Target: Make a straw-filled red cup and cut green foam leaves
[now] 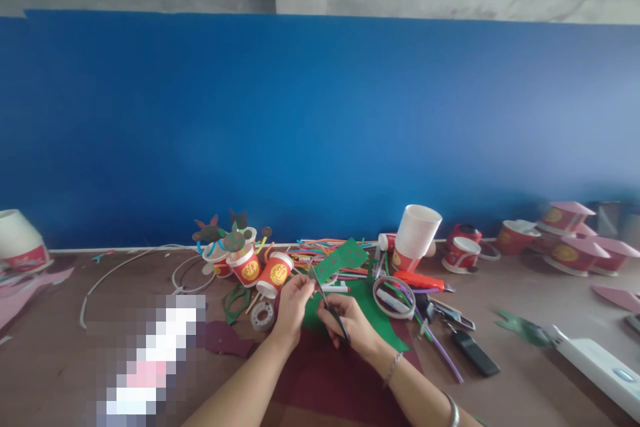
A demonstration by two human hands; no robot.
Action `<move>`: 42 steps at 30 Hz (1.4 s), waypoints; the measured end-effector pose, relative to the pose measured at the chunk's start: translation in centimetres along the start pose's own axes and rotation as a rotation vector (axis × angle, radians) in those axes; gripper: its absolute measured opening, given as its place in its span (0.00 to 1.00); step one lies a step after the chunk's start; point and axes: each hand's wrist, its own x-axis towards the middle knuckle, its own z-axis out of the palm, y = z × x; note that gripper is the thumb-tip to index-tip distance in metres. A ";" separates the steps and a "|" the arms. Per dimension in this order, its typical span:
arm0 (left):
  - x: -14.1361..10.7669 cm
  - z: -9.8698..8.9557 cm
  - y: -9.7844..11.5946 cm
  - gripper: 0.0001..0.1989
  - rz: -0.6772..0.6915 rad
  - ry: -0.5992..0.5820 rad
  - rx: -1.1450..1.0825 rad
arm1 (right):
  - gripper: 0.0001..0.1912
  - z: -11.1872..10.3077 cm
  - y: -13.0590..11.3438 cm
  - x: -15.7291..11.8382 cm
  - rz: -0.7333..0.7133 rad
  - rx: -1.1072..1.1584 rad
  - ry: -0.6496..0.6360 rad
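My left hand (293, 303) is closed in a pinch at the near end of a strip of green paper (344, 259) with dark markings. The strip slants up to the right above the table. In my right hand (350, 323) is a pair of scissors (343, 328) with black handles, fingers wrapped around them. Their blades point up and left, to the paper's edge by my left fingertips. Whether the blades are apart is too small to tell. Beneath my hands lie a green sheet (373, 307) and a dark red sheet (335, 373).
Red-and-white paper cups (275, 273) with animal-like cutouts stand left of my hands, near a tape roll (263, 315). A cup stack (417, 233), a large tape ring (394, 298), an orange cutter (420, 280) and a black key fob (475, 351) are right. Pipe cleaners lie behind.
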 end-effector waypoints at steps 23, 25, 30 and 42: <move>-0.3 0.1 0.1 0.09 -0.006 -0.027 -0.009 | 0.11 0.3 0.2 0.0 0.006 0.024 0.018; -0.3 0.1 0.1 0.09 -0.005 -0.027 -0.007 | 0.12 0.3 0.2 0.1 0.010 0.017 0.025; -0.2 0.1 0.0 0.08 -0.001 0.010 0.015 | 0.12 0.3 0.2 0.0 0.000 0.001 0.029; -0.3 0.3 0.1 0.08 0.008 0.025 -0.006 | 0.14 0.4 -0.3 -0.2 -0.007 0.006 0.001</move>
